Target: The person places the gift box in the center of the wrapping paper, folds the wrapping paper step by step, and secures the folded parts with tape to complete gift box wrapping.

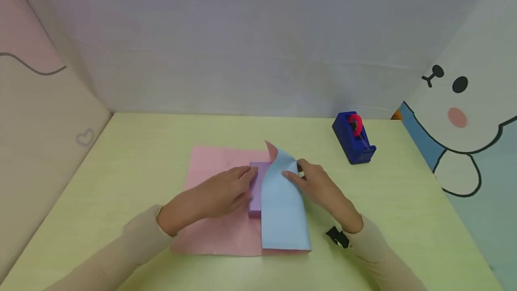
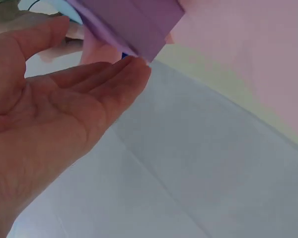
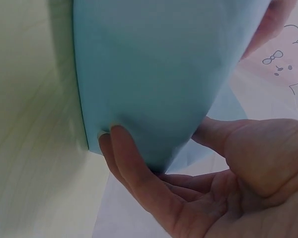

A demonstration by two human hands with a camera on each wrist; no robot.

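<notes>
A purple box [image 1: 262, 169] lies on a sheet of paper, pink [image 1: 218, 239] on one face and light blue [image 1: 284, 210] on the other. The sheet's right part is folded over the box, blue face up, and its far corner curls upward. My left hand [image 1: 224, 190] touches the box's left side with fairly straight fingers; in the left wrist view the fingertips meet the box's [image 2: 139, 25] edge. With thumb above and fingers beneath, my right hand [image 1: 321, 185] pinches the folded paper's right edge. In the right wrist view its fingers [image 3: 134, 163] curl against the blue paper [image 3: 154, 74].
A dark blue tape dispenser [image 1: 349, 143] with a red tape roll [image 1: 355, 125] stands at the back right of the light yellow-green table [image 1: 141, 147]. Near my right wrist is a small black piece [image 1: 337, 237]. Printed sheets wall the table at the back and sides.
</notes>
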